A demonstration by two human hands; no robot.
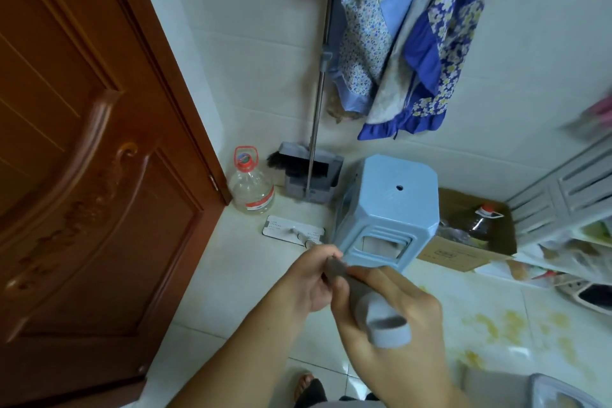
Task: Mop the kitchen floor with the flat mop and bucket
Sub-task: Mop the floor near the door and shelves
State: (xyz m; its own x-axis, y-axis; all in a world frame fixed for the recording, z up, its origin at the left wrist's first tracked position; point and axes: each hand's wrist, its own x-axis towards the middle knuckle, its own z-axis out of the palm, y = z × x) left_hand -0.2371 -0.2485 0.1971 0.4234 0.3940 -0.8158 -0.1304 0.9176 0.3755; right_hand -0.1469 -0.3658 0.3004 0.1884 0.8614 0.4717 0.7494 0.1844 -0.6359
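While the flat mop head (293, 230) lies flat on the pale floor tiles (231, 275) just left of the light blue plastic stool (390, 209), its grey handle (357, 291) runs up toward the camera and both hands are on it. The left hand (311, 278) curls its fingers round the handle lower down, and the right hand (394, 318) wraps the upper end, close to the hanging loop (389, 329) at the top. A grey rim at the bottom right corner may be the bucket (559, 391), but too little shows to be sure.

By my reading, mopping is under way in this corner, and the yellowish stains (506, 325) on the tiles to the right are not yet cleaned. The tight space is the main risk: a sideways push could knock the mop head against the stool leg or tip the clear plastic bottle with the red cap (251, 185) standing by the wooden door (82, 159). A long forward stroke could also strike the dustpan and broom set (309, 175) leaning at the tiled wall (265, 43).

Further out, a floral blue cloth (407, 43) hangs on the wall above, a cardboard box (470, 235) holding an oil bottle (483, 219) sits right of the stool, and a grey slatted rack (569, 195) fills the right edge. The stool and box block the floor along the wall.
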